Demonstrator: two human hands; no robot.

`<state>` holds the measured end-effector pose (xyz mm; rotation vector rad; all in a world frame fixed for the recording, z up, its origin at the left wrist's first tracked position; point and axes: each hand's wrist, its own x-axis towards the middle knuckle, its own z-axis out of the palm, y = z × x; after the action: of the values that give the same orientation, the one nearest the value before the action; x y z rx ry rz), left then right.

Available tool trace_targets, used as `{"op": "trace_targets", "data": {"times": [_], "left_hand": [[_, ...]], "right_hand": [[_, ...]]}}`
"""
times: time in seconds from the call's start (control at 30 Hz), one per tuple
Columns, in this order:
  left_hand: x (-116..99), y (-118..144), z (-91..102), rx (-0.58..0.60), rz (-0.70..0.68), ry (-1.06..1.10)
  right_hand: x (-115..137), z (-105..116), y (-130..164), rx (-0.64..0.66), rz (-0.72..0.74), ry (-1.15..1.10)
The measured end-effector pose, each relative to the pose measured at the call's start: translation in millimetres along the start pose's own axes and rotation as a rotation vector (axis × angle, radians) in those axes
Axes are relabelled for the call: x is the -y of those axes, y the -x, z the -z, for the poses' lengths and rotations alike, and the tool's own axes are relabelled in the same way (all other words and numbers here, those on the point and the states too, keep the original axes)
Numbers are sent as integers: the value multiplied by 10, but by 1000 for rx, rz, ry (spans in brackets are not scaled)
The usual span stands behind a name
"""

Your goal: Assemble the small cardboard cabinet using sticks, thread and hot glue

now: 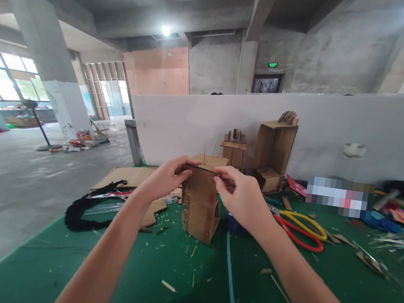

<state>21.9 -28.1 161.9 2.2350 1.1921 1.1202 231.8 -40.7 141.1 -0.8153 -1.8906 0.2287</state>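
Both hands met at centre frame over a tall cardboard box (200, 206) that stood upright on the green table (153, 285). The left hand (163, 178) pinched the box's top edge on its left side, fingers curled tight on the card. The right hand (242, 197) gripped the same top edge from the right, thumb and forefinger closed on the flap – so both were holding the box, neither spread wide.

Thin sticks poked up just behind the box top, approx. centre frame; too fine to tell what they were.

Right of centre, red and yellow scissors (301, 231) lay flat on the table, near the right wrist but apart from it. A blue strip (231, 276) ran from under the box area down to the lower edge of the frame, btwn the two forearms.

Behind the box, twd the white partition wall (340, 131), stood other cardboard models: a small one (234, 151) and a taller open-fronted one (274, 151). At left-centre, flat cardboard sheets (126, 178) and a black cord bundle (84, 210) lay near the table's edge – well apart from the hands. Scraps and splinters littered the green surface, lower centre.
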Motion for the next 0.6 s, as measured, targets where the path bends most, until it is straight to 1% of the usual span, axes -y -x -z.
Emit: {"op": "trace_targets", "data": {"times": [0.17,0.4,0.6], "left_hand": [[11,2,3,-5,1,29],[17,5,2,-14,3,-7],[25,4,0,-6,-10,12]], "right_hand": [[-23,-18,-3,6,-11,-39],[-22,-17,-7,-2,-18,-40],[-27,-19,-3,2,-12,-25]]}}
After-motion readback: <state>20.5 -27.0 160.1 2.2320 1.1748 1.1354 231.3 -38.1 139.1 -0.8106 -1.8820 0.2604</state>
